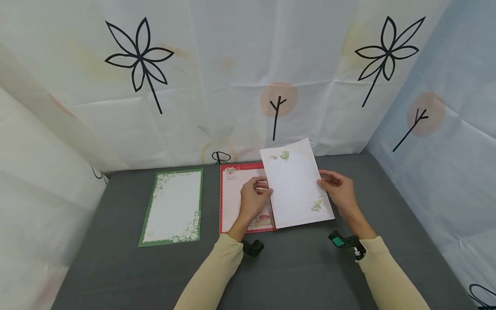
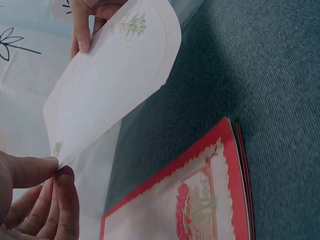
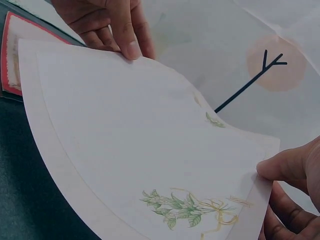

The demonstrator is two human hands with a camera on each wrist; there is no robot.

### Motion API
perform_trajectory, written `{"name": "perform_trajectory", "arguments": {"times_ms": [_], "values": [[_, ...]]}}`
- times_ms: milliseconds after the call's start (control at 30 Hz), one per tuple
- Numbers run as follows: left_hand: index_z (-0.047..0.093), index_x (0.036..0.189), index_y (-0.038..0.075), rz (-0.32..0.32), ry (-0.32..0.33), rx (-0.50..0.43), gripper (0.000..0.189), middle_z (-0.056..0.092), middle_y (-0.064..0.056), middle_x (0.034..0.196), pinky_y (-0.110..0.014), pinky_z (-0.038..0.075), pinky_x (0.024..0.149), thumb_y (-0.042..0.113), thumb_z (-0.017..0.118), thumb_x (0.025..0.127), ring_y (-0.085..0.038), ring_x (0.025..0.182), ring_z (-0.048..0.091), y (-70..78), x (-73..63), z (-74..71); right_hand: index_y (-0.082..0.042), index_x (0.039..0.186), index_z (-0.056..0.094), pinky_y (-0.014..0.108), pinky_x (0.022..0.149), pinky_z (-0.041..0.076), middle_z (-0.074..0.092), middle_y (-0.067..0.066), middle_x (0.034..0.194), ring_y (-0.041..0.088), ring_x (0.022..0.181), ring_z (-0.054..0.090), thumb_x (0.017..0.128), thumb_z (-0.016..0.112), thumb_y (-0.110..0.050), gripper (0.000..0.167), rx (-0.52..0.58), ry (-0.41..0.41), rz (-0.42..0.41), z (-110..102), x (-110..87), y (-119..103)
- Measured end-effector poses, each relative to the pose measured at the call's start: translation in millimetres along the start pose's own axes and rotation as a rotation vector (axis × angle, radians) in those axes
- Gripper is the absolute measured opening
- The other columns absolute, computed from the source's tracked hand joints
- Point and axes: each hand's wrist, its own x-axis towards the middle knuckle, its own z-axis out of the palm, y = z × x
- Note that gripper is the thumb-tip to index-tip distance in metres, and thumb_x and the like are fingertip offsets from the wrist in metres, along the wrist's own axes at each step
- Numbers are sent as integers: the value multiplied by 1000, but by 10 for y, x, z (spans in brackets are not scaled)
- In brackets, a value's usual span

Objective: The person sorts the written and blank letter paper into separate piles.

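A white sheet of letter paper (image 1: pixel 296 185) with green leaf sprigs is held up by its two side edges. My left hand (image 1: pixel 254 198) pinches its left edge between thumb and fingers, as the left wrist view also shows. On the opposite edge, my right hand (image 1: pixel 341 191) grips the paper with the thumb on the printed face. The sheet bows in the right wrist view. Partly behind it lies a red-bordered stack of paper (image 1: pixel 228 206), whose layered edges show in the left wrist view.
To the left, a green-bordered sheet (image 1: pixel 172 206) with white flowers lies flat on the dark grey tabletop (image 1: pixel 294 275). White cloth (image 1: pixel 217 86) printed with black plant outlines hangs behind the table. A bluish cloth wall (image 1: pixel 445 163) stands on the right.
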Motion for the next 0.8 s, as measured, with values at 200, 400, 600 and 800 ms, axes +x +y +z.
{"name": "perform_trajectory", "arguments": {"times_ms": [200,400,600,800], "values": [[69,120,0,-12,-6,2,33,72,-9,93,-29,57,68,1,76,88,-19,80,70,47,36,133,6,131,64,17,76,50,68,12,101,3,85,61,96,70,-6,38,11,20,20,-132,11,47],[70,119,1,-16,-13,36,32,72,-6,91,-25,55,65,1,77,87,-13,77,69,59,91,306,5,133,63,18,74,49,70,14,103,2,85,60,97,70,-10,40,-33,37,54,-248,33,99],[70,117,0,-18,-17,69,31,72,-6,89,-24,55,67,0,77,86,-14,78,70,59,137,476,4,135,62,19,74,48,69,8,104,1,85,59,98,68,-11,41,-86,37,96,-351,68,184],[70,116,-1,-36,-19,90,31,73,-7,88,-23,54,65,-1,78,85,-15,78,72,45,152,595,3,135,62,19,72,48,70,10,105,1,84,58,97,69,-11,41,-116,46,122,-404,101,260]]}}
